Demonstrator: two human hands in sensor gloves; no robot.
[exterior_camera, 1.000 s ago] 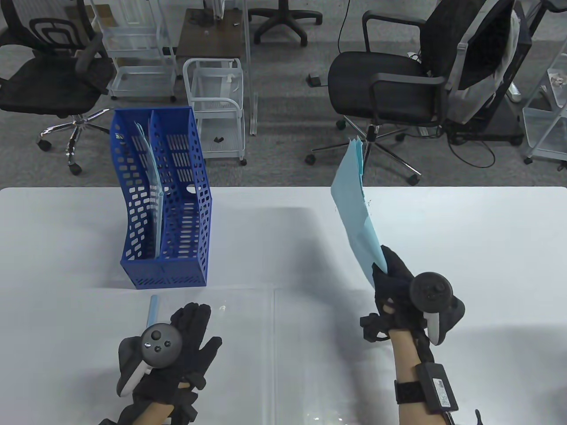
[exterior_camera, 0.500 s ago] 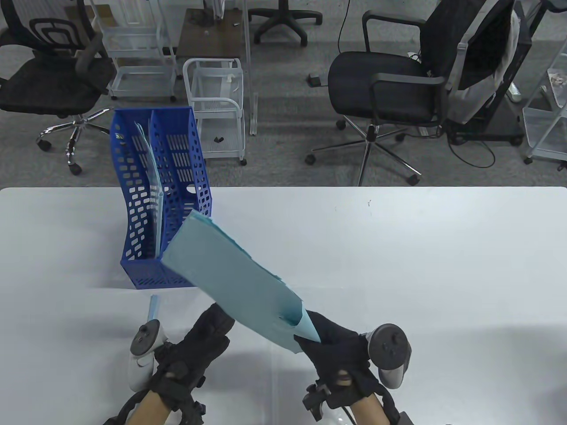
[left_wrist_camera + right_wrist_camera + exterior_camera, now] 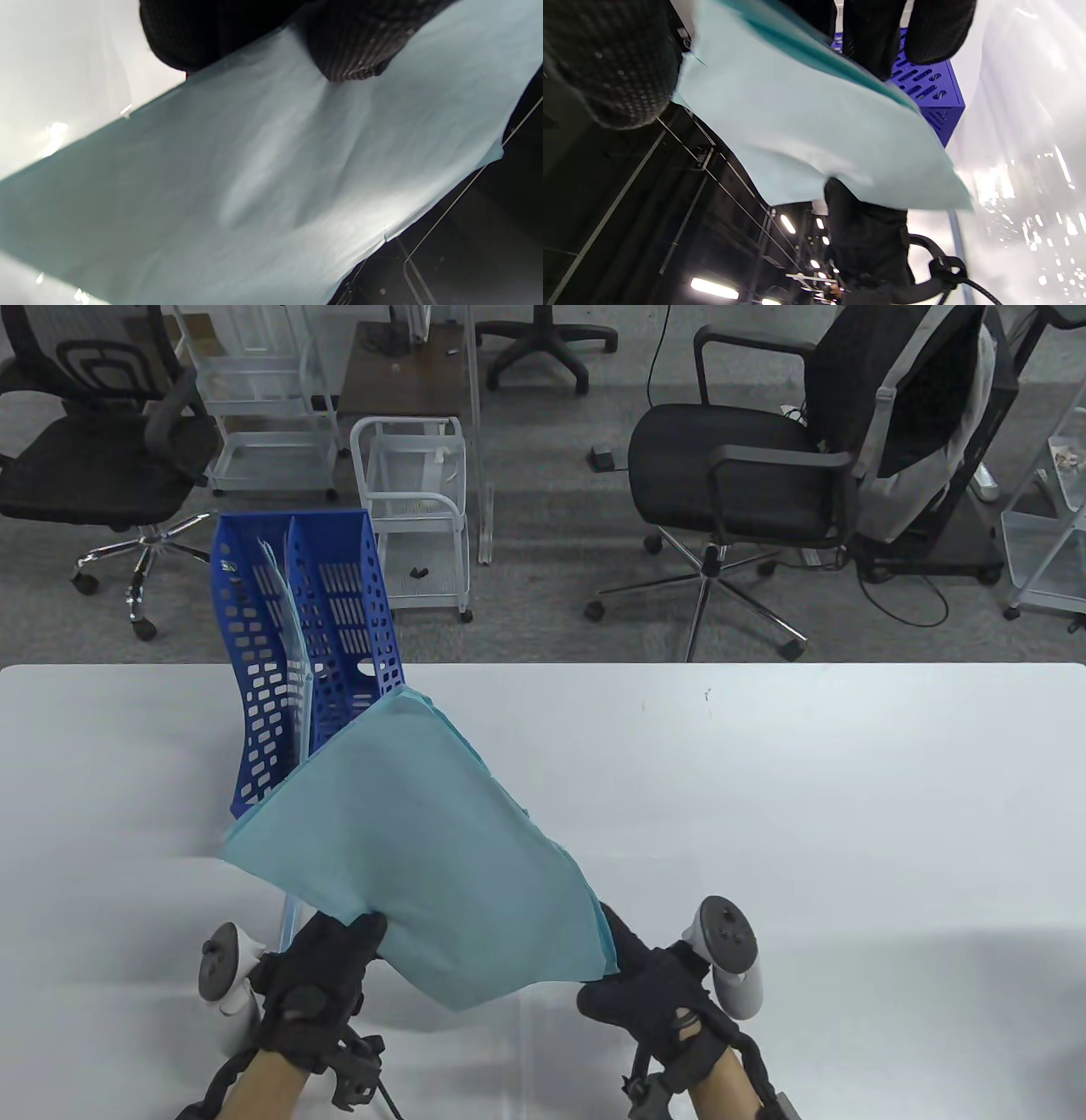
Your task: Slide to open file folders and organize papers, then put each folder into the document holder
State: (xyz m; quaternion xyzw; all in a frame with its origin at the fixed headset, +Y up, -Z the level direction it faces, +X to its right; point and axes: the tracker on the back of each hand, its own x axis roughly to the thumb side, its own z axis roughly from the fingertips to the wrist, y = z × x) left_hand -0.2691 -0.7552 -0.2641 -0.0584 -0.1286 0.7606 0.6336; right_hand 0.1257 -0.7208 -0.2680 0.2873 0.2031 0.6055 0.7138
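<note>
Papers (image 3: 433,848) pinched by both hands; right wrist view shows thumb (image 3: 615,63) on top.

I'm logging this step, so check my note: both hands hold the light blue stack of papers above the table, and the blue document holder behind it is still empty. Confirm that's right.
Not quite. The blue document holder is not empty: the table view shows a pale folder already standing in its left compartment. The rest holds: the left hand and right hand both hold the light blue stack of papers above the table.
</note>
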